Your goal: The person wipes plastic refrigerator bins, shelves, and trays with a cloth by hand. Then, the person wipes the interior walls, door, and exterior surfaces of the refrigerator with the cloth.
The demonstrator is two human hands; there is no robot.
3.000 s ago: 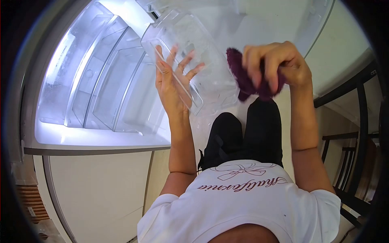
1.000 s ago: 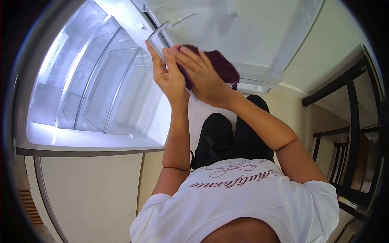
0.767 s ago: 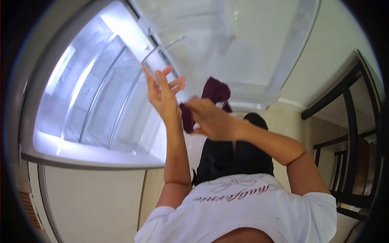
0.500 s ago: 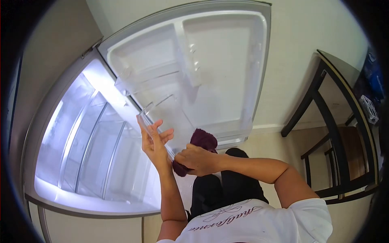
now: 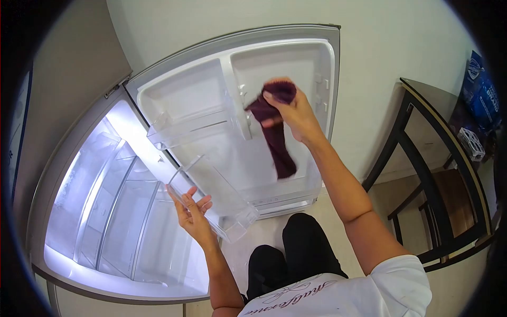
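Note:
A clear plastic door bin point(image 5: 238, 221) is tilted in front of the open fridge door. My left hand point(image 5: 194, 216) holds the bin by its long left side, thumb and fingers partly spread around the wall. Up near the inside of the door, my right hand point(image 5: 292, 112) is closed on a dark maroon cloth point(image 5: 280, 150). The cloth is bunched in the fingers and its long end hangs down, slightly blurred. Behind it is the white inner door panel point(image 5: 216, 87), where another clear bin point(image 5: 193, 127) is fitted on the left.
To the left the lit fridge compartment point(image 5: 127, 211) stands open, with clear glass shelves. A dark wooden chair point(image 5: 406, 142) is on the right, near a blue bag point(image 5: 483, 98) and a white plastic item point(image 5: 471, 144). My knees point(image 5: 303, 243) are below the bin.
My right hand has lifted the cloth off the bin's near end, up and to the right, and the cloth has unfolded downward. My left hand with the bin has shifted slightly down and left.

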